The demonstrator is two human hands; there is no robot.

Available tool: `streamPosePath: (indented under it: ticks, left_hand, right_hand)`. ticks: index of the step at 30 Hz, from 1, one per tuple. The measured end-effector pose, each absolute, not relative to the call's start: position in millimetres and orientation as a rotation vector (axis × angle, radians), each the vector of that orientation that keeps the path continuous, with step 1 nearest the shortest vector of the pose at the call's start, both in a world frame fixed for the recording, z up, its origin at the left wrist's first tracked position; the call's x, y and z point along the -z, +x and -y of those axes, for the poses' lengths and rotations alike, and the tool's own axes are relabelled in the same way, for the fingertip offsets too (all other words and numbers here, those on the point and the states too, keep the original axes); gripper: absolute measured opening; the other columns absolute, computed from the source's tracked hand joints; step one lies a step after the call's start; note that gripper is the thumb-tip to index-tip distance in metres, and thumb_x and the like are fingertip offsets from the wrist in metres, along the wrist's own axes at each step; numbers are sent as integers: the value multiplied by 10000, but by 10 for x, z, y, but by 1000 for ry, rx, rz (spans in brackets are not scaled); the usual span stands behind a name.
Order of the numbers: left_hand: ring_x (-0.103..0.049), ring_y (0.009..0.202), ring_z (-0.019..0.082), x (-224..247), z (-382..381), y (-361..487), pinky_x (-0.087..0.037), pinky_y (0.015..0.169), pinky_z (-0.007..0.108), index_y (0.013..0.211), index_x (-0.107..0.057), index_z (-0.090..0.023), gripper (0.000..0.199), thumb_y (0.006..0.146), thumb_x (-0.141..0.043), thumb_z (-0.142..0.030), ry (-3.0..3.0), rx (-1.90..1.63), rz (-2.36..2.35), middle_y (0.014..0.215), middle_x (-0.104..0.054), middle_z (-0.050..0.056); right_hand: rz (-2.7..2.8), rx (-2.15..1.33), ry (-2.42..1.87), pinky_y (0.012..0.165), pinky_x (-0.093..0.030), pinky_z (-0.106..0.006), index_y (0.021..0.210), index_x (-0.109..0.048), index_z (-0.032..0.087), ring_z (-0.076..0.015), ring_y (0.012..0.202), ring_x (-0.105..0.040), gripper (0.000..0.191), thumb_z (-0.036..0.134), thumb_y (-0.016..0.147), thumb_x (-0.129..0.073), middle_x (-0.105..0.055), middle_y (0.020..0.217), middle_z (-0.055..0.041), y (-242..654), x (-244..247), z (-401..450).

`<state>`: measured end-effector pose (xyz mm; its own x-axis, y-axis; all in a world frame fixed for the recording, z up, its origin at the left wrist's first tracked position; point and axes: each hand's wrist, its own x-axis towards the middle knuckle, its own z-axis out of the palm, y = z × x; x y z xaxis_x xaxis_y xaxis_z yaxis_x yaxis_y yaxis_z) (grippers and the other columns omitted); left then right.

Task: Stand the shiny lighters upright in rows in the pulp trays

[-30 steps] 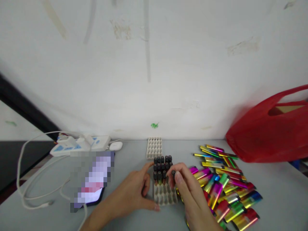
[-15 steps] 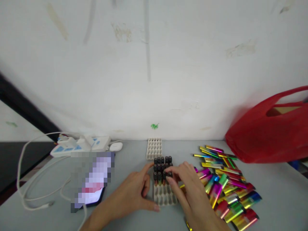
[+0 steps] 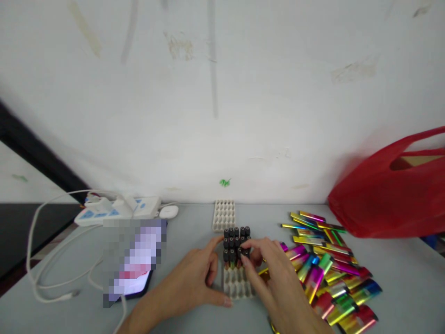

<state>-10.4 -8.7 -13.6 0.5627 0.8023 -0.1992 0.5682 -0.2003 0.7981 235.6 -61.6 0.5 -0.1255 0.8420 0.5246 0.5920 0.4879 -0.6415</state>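
Note:
My left hand [image 3: 193,273] braces the left side of a pale molded tray [image 3: 238,288], thumb at its front corner and index finger by the back rows. Several lighters [image 3: 231,241] with dark ends up stand in the tray's rear rows; the front pockets show bare. My right hand [image 3: 274,273] pinches the dark end of a lighter [image 3: 245,253] at the right of the frontmost filled row. That lighter's lower part is hidden behind my fingers.
Shiny multicolored lighters [image 3: 327,273] lie heaped on the right. A second pale tray [image 3: 224,214] lies by the wall. A red bag [image 3: 389,190] stands at back right. To the left are a phone [image 3: 142,260], white cables, an earbud case [image 3: 168,212] and a power strip [image 3: 148,205].
The dark end of the lighter under my right fingers has shifted slightly and looks more tilted. My left hand stays in place at the tray. The view has moved a little.

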Motion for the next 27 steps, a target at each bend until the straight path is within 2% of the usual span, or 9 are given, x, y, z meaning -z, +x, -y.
streamPosePath:
  ticks: [4, 8, 13, 16, 22, 27]
  left_hand:
    - [-626, 702, 214, 122, 93, -104, -382, 659, 287, 1741, -424, -246, 1270, 699, -1123, -437, 1915, -322, -1125, 770, -660, -106]
    - [-616, 705, 197, 122, 95, -111, -378, 656, 276, 1730, -427, -267, 1257, 697, -1121, -449, 1916, -309, -1117, 778, -653, -114]
    - [-602, 684, 182, 138, 86, -113, -380, 651, 273, 1736, -410, -263, 1279, 689, -1109, -487, 1906, -291, -1127, 768, -629, -128]
    - [-595, 682, 182, 129, 89, -109, -378, 661, 276, 1715, -441, -257, 1243, 692, -1111, -479, 1910, -311, -1125, 767, -629, -126]
    - [-588, 678, 184, 64, 97, -83, -368, 647, 273, 1723, -428, -265, 1278, 672, -1135, -429, 1896, -282, -1139, 754, -624, -134]
    - [-593, 695, 186, 97, 94, -95, -362, 651, 280, 1718, -422, -242, 1253, 701, -1124, -447, 1905, -286, -1129, 776, -631, -128]
  right_hand:
    - [1791, -364, -1243, 950, -496, -412, 1213, -697, 277, -230, 831, -740, 113, 248, 1136, -621, -755, 925, 17, 2372, -26, 624]
    - [1668, -208, -1433, 851, -485, -416, 1198, -686, 262, -266, 841, -710, 149, 295, 1153, -548, -749, 924, -27, 2470, 18, 569]
    - [1772, 271, -1829, 903, -468, -527, 1149, -700, 236, -399, 1016, -662, 139, 288, 1046, -623, -735, 1063, -164, 2618, 125, 457]
    - [1832, 529, -2018, 885, -450, -572, 1086, -724, 202, -459, 1019, -621, 184, 359, 999, -682, -698, 1044, -233, 2628, 142, 455]
    - [1922, 588, -2031, 873, -423, -567, 999, -698, 232, -444, 979, -615, 161, 391, 971, -705, -687, 933, -196, 2617, 119, 493]
    - [1960, 503, -1972, 867, -428, -549, 1078, -677, 228, -436, 984, -630, 177, 395, 1022, -680, -698, 1005, -193, 2649, 243, 485]
